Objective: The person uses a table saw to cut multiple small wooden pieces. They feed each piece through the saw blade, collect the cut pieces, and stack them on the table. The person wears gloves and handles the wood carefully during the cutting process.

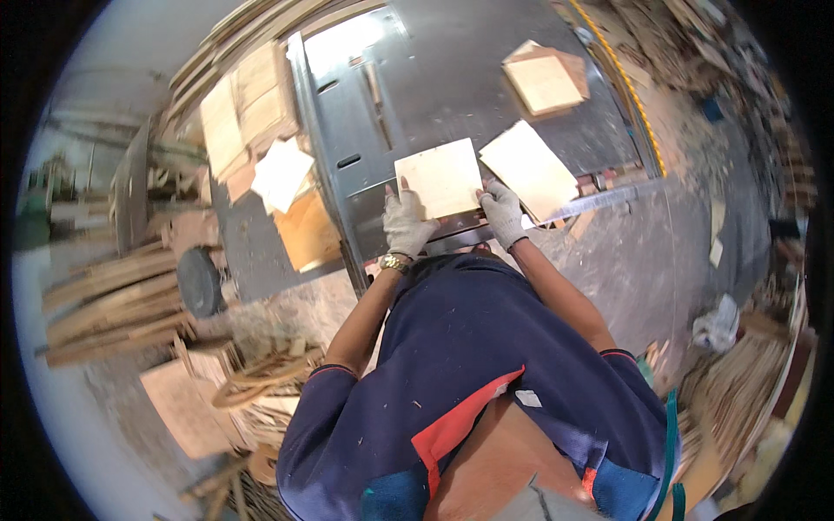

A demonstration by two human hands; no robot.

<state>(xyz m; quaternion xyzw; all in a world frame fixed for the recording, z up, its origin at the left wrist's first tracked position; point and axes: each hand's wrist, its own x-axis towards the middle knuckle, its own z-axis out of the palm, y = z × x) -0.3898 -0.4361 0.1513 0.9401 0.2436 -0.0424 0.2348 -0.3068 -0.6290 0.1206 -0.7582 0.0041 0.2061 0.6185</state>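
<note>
My left hand [406, 221], in a grey work glove with a watch at the wrist, holds the lower-left corner of a pale square plywood board [439, 174] on the dark metal saw table [434, 78]. My right hand [499, 208], gloved the same, grips that board's lower-right corner. Just right of it lies a second pale rectangular panel [527, 165], angled toward the table's front edge. Farther back on the table sits a small stack of square pieces [545, 82].
Left of the table's rail [308, 113] are plywood sheets [248, 113], white squares [280, 174] and an orange-brown board [304, 230]. Timber piles [113, 304] stand at the left, plywood offcuts [730, 391] at the lower right. A yellow chain or cord [634, 95] runs along the table's right side.
</note>
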